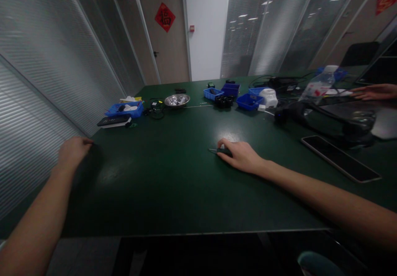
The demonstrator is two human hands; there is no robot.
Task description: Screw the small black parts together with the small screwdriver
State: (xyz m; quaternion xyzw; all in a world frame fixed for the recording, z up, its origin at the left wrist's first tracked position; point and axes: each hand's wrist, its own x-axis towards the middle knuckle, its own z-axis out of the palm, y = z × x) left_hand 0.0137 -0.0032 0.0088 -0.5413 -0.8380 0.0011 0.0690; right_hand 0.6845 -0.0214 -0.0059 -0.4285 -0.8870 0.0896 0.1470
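My right hand point(238, 155) rests on the green table point(161, 185) near its middle, its fingers closed around a small screwdriver point(225, 151). The tool's thin metal shaft sticks out to the left, and most of its dark handle lies under the fingers. At the table's left side is my left hand point(72, 151), fingers curled together and close to the surface. Whatever it may hold is hidden. Beyond it lies a dark flat box point(114, 121) with a white edge.
A phone point(339, 158) and a black headset-like device point(322, 121) lie at right, beside a plastic bottle point(319, 86). Farther back are a metal bowl point(176, 105), a blue tray point(124, 110) and several small blue bins. Another person's hand point(375, 91) shows at far right.
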